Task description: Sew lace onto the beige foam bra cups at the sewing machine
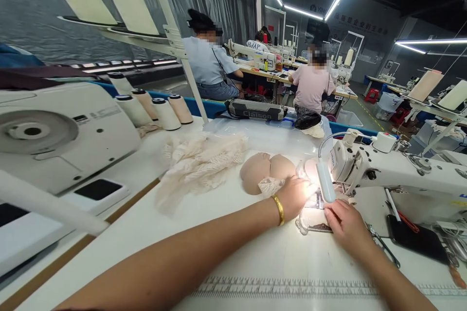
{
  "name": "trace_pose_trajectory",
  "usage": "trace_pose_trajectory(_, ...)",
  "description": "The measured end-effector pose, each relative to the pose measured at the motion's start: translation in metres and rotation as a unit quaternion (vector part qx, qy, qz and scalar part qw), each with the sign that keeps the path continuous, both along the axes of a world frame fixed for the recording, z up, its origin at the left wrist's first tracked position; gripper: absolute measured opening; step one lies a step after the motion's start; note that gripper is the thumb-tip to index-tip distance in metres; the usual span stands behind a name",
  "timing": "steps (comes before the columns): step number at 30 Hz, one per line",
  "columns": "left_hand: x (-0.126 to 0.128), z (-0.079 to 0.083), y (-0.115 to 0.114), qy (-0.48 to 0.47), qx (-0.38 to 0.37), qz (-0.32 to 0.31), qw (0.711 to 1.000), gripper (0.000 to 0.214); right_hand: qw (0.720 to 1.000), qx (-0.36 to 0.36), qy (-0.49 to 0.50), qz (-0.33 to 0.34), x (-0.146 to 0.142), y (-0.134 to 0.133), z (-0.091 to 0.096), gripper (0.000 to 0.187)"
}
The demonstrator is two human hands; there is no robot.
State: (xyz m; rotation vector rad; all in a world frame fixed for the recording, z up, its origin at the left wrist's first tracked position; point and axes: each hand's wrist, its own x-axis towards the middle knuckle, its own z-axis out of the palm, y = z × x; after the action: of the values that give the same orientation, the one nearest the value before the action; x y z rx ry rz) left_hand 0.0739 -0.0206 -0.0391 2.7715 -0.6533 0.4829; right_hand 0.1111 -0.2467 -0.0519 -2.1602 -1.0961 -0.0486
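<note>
Beige molded bra cups [260, 170] with a strip of lace [270, 186] lie against my left hand [296, 197], which wears a gold bangle [279, 210]. Its fingers reach together onto the bra piece beside the needle area of a white sewing machine [386, 160]; glare washes out their tips. My right hand [345, 223] is at the front right of the needle plate [316, 218], fingers closed together. What they pinch, if anything, is hidden under the lamp [325, 182]. The lamp hangs on a bendable neck above both hands.
Sheer lace fabric [204, 160] is heaped to the left. Thread cones [166, 112] stand behind a second machine [65, 136]. At right lie a black phone [418, 239] and scissors [385, 248]. A ruler strip [284, 287] runs along the front; co-workers [312, 77] sit beyond.
</note>
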Motion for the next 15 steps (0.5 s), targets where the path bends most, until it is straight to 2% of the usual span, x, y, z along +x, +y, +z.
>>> trace_pose_trajectory(1,-0.011,0.004,0.002,0.002,-0.009,-0.009,1.0,0.014,0.995,0.028,0.092,-0.007,-0.005,0.003,0.003,0.017)
trace_pose_trajectory(3,-0.045,0.011,0.0,0.018,-0.067,-0.045,0.997,0.02,0.957,0.097,0.274,-0.014,-0.015,0.012,0.008,0.024)
trace_pose_trajectory(4,-0.065,0.012,-0.004,0.04,-0.136,-0.073,0.987,0.02,0.93,0.134,0.342,-0.015,-0.021,0.017,0.011,0.032)
trace_pose_trajectory(5,-0.086,0.012,-0.01,0.083,-0.231,-0.09,0.965,0.021,0.906,0.17,0.389,-0.017,-0.027,0.022,0.012,0.038)
trace_pose_trajectory(6,-0.106,0.011,-0.018,0.15,-0.332,-0.088,0.927,0.023,0.887,0.2,0.416,-0.019,-0.034,0.026,0.013,0.042)
trace_pose_trajectory(7,-0.123,0.009,-0.026,0.247,-0.436,-0.068,0.863,0.028,0.874,0.225,0.43,-0.02,-0.042,0.03,0.013,0.045)
trace_pose_trajectory(8,-0.137,0.007,-0.035,0.364,-0.539,-0.054,0.758,0.041,0.865,0.248,0.436,-0.02,-0.05,0.032,0.012,0.047)
trace_pose_trajectory(9,-0.146,0.004,-0.043,0.421,-0.632,-0.02,0.651,0.052,0.858,0.27,0.436,-0.023,-0.059,0.034,0.009,0.049)
trace_pose_trajectory(10,-0.151,0.002,-0.049,0.435,-0.708,0.019,0.556,0.057,0.854,0.29,0.432,-0.028,-0.069,0.034,0.005,0.052)
trace_pose_trajectory(11,-0.152,0.001,-0.053,0.418,-0.768,0.053,0.482,0.06,0.851,0.306,0.425,-0.033,-0.08,0.034,0.001,0.055)
trace_pose_trajectory(12,-0.149,0.001,-0.054,0.374,-0.813,0.083,0.439,0.058,0.85,0.316,0.419,-0.04,-0.091,0.032,-0.004,0.058)
trace_pose_trajectory(13,-0.145,0.002,-0.054,0.323,-0.841,0.105,0.421,0.055,0.85,0.322,0.414,-0.046,-0.101,0.03,-0.009,0.061)
trace_pose_trajectory(15,-0.135,0.006,-0.05,0.244,-0.865,0.13,0.42,0.05,0.85,0.322,0.413,-0.049,-0.118,0.027,-0.017,0.068)
